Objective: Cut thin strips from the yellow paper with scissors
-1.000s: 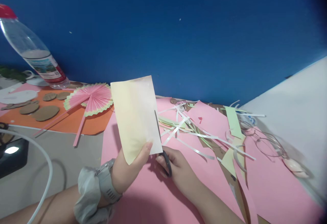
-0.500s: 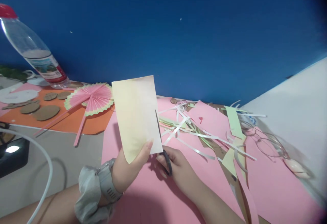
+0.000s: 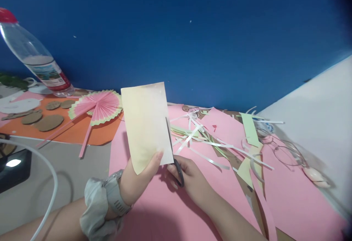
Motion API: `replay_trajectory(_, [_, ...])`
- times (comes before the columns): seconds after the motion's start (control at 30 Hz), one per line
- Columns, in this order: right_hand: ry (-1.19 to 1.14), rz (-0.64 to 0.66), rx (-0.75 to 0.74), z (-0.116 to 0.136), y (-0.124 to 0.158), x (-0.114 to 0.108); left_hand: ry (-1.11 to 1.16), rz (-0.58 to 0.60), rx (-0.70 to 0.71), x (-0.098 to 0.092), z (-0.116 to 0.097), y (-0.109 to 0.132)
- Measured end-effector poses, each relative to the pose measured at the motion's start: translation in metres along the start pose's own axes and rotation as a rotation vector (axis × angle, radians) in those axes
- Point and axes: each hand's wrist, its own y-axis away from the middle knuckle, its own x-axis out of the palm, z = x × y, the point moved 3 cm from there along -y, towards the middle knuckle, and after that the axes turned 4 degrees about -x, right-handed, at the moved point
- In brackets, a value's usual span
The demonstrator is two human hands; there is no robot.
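In the head view, a pale yellow sheet of paper (image 3: 147,123) is held upright in front of me. My left hand (image 3: 143,178) grips its lower edge, thumb on the near face and the other fingers hidden behind. My right hand (image 3: 187,177) is closed round the dark handle of the scissors (image 3: 179,173). One blade lies along the sheet's right edge, in front of the paper; the other blade is hidden. Below both hands spreads pink paper (image 3: 162,211). Several white and green paper strips (image 3: 203,138) lie just right of the sheet.
Left of my hands lie a pink pleated paper fan (image 3: 103,105), orange paper (image 3: 90,134) and cardboard discs (image 3: 49,122). A bottle (image 3: 45,65) stands at back left. A white cable (image 3: 53,182) crosses the left foreground. Glasses (image 3: 288,155) rest at right, near the wall.
The view has shifted slightly. The hands, paper and scissors keep nearly the same positions relative to each other, with the blade still along the sheet's right edge.
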Motion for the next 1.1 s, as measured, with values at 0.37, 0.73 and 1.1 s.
replay_trajectory(0.37, [-0.003,-0.005,0.016,0.0006,0.0001,-0.0007,0.005,0.022,-0.005,0.0012,-0.0011,0.0001])
replay_trajectory(0.73, [-0.004,-0.004,0.011,0.0011,0.0002,-0.0009,0.017,0.006,-0.013,0.0013,-0.0026,0.0008])
replay_trajectory(1.1, [-0.002,0.007,-0.003,0.0019,0.0007,-0.0006,-0.007,0.028,0.024,0.0029,-0.0036,-0.0011])
